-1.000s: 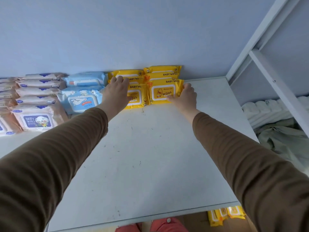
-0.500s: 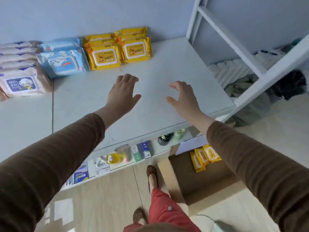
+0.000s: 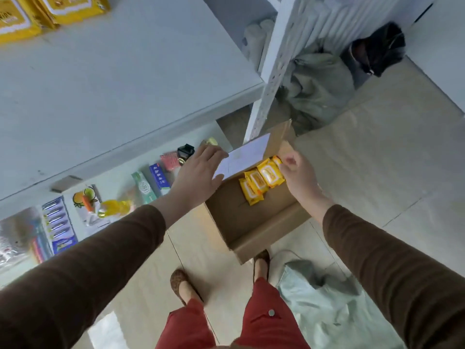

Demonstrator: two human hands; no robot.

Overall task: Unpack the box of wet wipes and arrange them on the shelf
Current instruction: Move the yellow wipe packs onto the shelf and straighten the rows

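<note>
- On the lower shelf at the far left lie blurred packets, among them a card of pens or blades, a yellow bottle and two toothpaste boxes.
- Above it the upper shelf carries yellow wet-wipe packs in its far left corner, cut off by the frame edge.
- The left hand hangs palm down above the near left corner of the cardboard box; its fingers are loosely spread and hold nothing.
- A white sheet lies over the box's far left flap, partly hidden by that hand.
- Inside the box, against its far wall, a row of yellow wet-wipe packs stands on edge; the rest of the box floor is bare.
- The right hand is just beside the right end of that row, fingers curled inward; whether it touches a pack cannot be told.
- A white perforated upright stands just behind the box, with grey-green cloth and a dark object heaped beyond it.
- A pale green bag lies on the floor at the near right, by the person's red trousers and patterned shoes.
- Half a second ago both hands hovered over the upper shelf; they have since come down to the box, and the view has tipped floorward.
</note>
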